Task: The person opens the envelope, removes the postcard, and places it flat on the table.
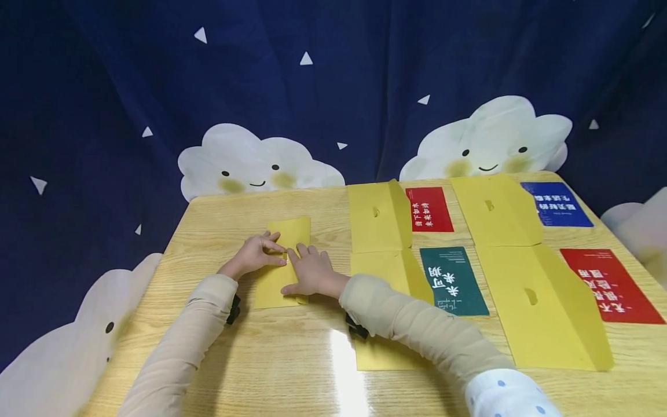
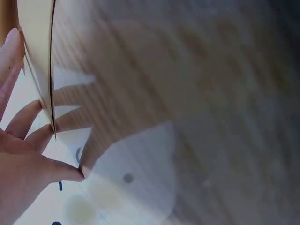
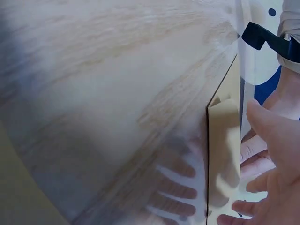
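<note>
A yellow paper envelope [image 1: 273, 292] lies on the left half of the wooden table, with both hands over it. My left hand [image 1: 254, 253] comes in from the left, its fingers and thumb reaching to the envelope's middle. From the right, my right hand [image 1: 314, 273] rests on the folded right-hand strip with fingers spread; its forefinger tip meets the left fingertips. The right wrist view shows this folded flap [image 3: 223, 150] along the envelope's edge, right fingers over it. In the left wrist view, the left thumb [image 2: 65, 171] points down near the tabletop. The fingertips hide the envelope's centre.
Several yellow envelopes [image 1: 372, 220] with raised flaps lie in two columns to the right. Beside them are a red card [image 1: 438, 209], a green card [image 1: 461, 289], a blue card [image 1: 565, 214] and a larger red card [image 1: 630, 295]. A dark blue curtain [image 1: 365, 75] hangs behind the table.
</note>
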The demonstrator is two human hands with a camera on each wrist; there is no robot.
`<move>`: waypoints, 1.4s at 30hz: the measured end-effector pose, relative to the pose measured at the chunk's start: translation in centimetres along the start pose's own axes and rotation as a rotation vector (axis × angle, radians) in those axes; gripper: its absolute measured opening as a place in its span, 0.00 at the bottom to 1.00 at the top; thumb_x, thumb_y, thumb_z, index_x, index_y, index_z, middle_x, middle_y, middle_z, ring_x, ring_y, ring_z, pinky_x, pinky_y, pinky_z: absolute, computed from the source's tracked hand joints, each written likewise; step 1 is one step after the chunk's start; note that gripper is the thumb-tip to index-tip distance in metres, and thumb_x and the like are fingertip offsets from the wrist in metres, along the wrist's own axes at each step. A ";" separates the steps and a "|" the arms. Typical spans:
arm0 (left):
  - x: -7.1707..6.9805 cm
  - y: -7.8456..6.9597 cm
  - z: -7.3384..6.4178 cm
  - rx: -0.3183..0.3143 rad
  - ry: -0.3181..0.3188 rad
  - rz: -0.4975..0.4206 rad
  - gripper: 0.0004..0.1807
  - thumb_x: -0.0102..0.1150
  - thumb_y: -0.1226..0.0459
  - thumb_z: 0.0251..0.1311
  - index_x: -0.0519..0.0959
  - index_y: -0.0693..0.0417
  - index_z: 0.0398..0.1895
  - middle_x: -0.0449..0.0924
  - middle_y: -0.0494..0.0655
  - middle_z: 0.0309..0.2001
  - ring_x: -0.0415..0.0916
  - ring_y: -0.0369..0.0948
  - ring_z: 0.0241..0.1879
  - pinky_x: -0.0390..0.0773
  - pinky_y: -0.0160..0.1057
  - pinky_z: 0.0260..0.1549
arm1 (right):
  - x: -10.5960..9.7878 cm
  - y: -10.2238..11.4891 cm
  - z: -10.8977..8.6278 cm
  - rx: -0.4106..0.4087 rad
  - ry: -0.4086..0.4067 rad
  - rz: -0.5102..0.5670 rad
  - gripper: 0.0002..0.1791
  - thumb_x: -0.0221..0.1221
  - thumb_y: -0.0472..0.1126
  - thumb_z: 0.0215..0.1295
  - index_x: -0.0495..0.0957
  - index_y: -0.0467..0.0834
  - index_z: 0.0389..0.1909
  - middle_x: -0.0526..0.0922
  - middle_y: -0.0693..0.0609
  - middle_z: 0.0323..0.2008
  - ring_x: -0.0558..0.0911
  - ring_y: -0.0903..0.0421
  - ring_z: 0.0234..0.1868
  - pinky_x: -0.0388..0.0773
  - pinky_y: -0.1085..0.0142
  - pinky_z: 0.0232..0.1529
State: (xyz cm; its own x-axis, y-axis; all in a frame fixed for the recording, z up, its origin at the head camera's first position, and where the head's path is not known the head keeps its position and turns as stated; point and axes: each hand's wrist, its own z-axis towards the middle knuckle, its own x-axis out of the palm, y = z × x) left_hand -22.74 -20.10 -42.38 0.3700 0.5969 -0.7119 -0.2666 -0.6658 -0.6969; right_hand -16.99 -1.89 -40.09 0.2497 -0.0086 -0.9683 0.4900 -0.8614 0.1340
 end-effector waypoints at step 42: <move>-0.3 -0.4 0.0 -0.037 0.033 -0.020 0.16 0.69 0.63 0.46 0.83 0.59 0.39 0.57 0.63 0.63 0.40 0.60 0.67 0.38 0.61 0.60 | -0.9 -4.0 -1.7 0.012 0.007 -0.046 0.51 0.61 0.68 0.44 0.59 0.47 0.67 0.51 0.46 0.69 0.44 0.44 0.69 0.48 0.43 0.61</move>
State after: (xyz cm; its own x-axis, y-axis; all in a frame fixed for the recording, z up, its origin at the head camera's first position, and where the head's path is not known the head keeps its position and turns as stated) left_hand -22.71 -20.02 -41.88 0.4042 0.5952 -0.6945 -0.2265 -0.6705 -0.7065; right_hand -17.76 2.39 -39.36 0.2330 0.0352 -0.9718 0.4911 -0.8668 0.0864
